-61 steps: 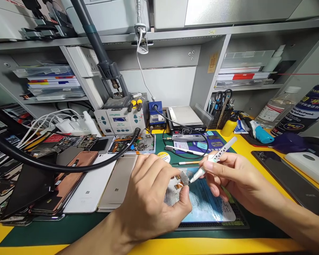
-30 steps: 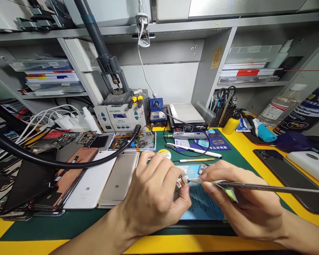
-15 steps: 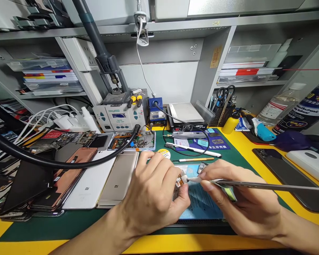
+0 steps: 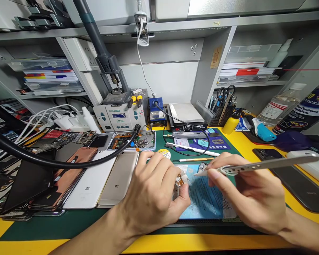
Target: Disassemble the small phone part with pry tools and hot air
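Observation:
My left hand [image 4: 158, 189] is closed over the mat, pinching a small electronic part [image 4: 180, 179] with orange-brown flex and pale metal between thumb and forefinger. Most of that part is hidden by my fingers. In my right hand [image 4: 244, 191] is a slim metal tool [image 4: 271, 164] with a row of holes and a pale pointed tip; its exact kind is unclear. The tip is a short way right of the part, apart from it, over a blue printed sheet [image 4: 202, 198]. A small metallic piece [image 4: 202, 167] lies just behind the tip.
Two phone back covers, one white [image 4: 88, 184] and one gold [image 4: 117, 180], lie left. A thick black hose [image 4: 69, 164] arches over them. Behind are an open tray of parts [image 4: 149, 143], a brush [image 4: 194, 148] and a hot-air station [image 4: 119, 118]. A black phone [image 4: 305, 191] lies right.
My right hand has drawn the tool's tip away from the part, to the right, and its rear end has tilted upward and turned its flat side into view. My left hand stays put.

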Action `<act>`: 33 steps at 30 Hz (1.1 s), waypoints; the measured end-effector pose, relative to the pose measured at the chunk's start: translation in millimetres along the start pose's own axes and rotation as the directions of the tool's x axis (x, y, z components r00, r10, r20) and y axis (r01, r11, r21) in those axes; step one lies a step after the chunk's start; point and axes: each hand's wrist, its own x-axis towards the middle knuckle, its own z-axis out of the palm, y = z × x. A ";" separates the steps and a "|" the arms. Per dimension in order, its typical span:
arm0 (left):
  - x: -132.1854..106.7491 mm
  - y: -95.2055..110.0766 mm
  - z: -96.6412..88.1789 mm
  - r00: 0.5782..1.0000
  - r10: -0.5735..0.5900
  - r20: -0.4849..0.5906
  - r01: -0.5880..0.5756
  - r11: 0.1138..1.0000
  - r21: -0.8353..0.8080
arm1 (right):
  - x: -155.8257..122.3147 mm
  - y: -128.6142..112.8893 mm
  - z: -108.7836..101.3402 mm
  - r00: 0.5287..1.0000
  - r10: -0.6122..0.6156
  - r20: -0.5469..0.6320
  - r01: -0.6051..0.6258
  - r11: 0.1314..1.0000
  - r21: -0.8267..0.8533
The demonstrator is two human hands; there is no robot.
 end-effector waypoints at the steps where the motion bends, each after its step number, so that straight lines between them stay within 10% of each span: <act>1: -0.1 0.2 -0.2 1.000 -0.001 0.000 0.001 1.000 0.001 | 1.4 -0.9 -0.8 0.998 0.052 -0.019 -0.052 0.999 -0.006; 7: -1.7 1.1 -0.8 1.000 0.000 -0.004 0.000 1.000 0.008 | 7.3 -4.7 -2.4 0.921 0.390 -0.002 -0.385 0.910 0.155; 18: -2.7 6.1 -0.1 0.987 -0.026 0.157 0.049 0.988 -0.145 | 22.3 23.1 -14.9 0.713 0.694 0.099 -0.645 0.595 0.480; 28: 0.7 9.5 -6.1 0.976 -0.056 0.209 0.094 0.980 -0.174 | 27.3 17.0 -11.2 0.738 0.656 0.157 -0.637 0.602 0.482; 33: 3.5 8.1 -6.1 0.996 -0.094 0.004 0.093 0.972 -0.214 | 24.3 4.6 -9.6 0.748 0.532 0.397 -0.660 0.535 0.527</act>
